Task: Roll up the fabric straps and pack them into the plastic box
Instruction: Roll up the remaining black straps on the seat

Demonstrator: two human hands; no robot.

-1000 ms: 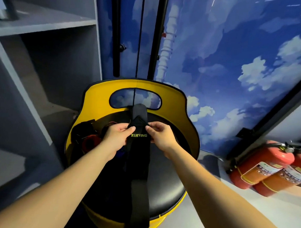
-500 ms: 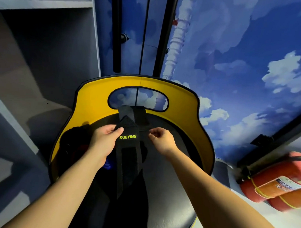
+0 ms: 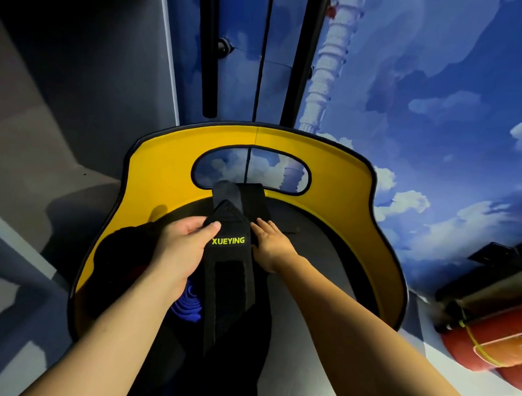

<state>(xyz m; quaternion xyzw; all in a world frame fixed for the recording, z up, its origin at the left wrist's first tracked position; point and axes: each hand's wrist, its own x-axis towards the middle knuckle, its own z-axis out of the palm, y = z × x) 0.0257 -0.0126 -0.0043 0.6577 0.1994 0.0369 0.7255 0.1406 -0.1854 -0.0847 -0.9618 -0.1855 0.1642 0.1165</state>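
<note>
A black fabric strap (image 3: 229, 273) with yellow-green "XUEYING" lettering lies lengthwise on the black seat of a yellow chair (image 3: 166, 176), its far end folded to a point. My left hand (image 3: 179, 248) pinches the strap's left edge near the lettering, thumb on top. My right hand (image 3: 268, 242) rests at the strap's right edge with its fingers laid fairly straight against the fabric. A blue rolled strap (image 3: 188, 306) shows under my left wrist. No plastic box is in view.
Dark fabric items (image 3: 118, 258) are piled on the seat's left side. Grey shelving (image 3: 64, 117) stands to the left. Red fire extinguishers (image 3: 485, 345) lie on the floor at right. A blue sky-pattern wall (image 3: 419, 114) is behind the chair.
The camera has dipped closer to the seat. Both hands stayed at the strap's sides; the right hand's fingers moved from pinching the edge to lying flatter against it.
</note>
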